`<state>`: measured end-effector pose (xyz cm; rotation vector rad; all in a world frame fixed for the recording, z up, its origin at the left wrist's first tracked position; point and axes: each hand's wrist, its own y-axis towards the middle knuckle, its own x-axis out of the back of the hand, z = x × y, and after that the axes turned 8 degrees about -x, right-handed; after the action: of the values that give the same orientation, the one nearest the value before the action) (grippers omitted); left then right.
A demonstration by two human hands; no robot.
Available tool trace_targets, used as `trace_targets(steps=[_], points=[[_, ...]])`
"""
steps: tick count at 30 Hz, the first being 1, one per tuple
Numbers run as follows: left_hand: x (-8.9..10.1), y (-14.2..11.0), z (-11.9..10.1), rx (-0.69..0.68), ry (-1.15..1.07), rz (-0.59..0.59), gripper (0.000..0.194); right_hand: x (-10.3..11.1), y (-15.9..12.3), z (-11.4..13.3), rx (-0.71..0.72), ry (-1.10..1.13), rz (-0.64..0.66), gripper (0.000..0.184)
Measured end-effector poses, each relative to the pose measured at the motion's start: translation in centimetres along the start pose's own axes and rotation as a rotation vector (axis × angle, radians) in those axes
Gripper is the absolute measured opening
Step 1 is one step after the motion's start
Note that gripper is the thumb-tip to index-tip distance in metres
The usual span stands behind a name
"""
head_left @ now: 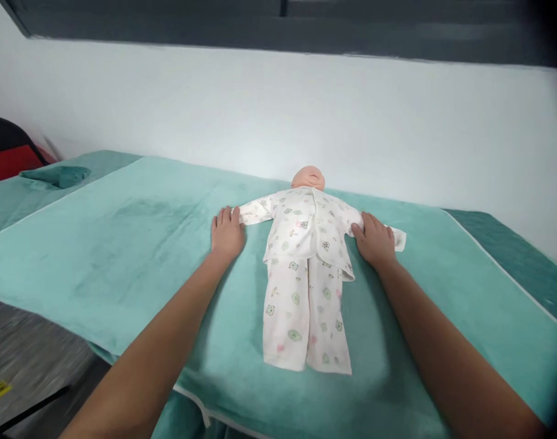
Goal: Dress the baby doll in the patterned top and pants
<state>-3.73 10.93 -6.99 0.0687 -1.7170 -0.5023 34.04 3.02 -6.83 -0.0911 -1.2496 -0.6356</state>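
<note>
A baby doll (308, 177) lies on its back in a white printed long-sleeved top (297, 222) and matching pants (287, 311). Its arms are spread to both sides, and no hands or feet of the doll show beyond the clothes. My left hand (227, 233) rests palm down at the end of the left-hand sleeve, fingers stretched out and covering the cuff. Across the other sleeve lies my right hand (374, 241), flat with the thumb apart. The end of that sleeve (400, 239) sticks out past my fingers.
A light green cloth (136, 262) covers the table under the doll, over a darker green cover (511, 244). A white wall (191, 103) stands right behind the table. At the far left are a red and black chair (11, 160) and a bunched green fabric piece (61, 175).
</note>
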Motion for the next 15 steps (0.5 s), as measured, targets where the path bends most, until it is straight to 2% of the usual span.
trace_targets(steps=[4, 7, 10, 15], points=[[0.2, 0.3, -0.1, 0.062, 0.016, 0.037, 0.059, 1.1, 0.1, -4.8, -0.070, -0.106, 0.054, 0.058], [0.4, 0.9, 0.2, 0.057, 0.000, 0.043, 0.062, 1.5, 0.1, -7.0, -0.096, -0.152, 0.087, 0.056], [0.5, 1.7, 0.6, 0.099, -0.010, 0.020, 0.064, 1.6, 0.2, -7.4, -0.112, -0.188, 0.119, 0.055], [0.4, 2.3, 0.4, 0.175, -0.072, -0.095, 0.064, 1.6, 0.0, -6.6, -0.140, -0.182, 0.104, 0.054]])
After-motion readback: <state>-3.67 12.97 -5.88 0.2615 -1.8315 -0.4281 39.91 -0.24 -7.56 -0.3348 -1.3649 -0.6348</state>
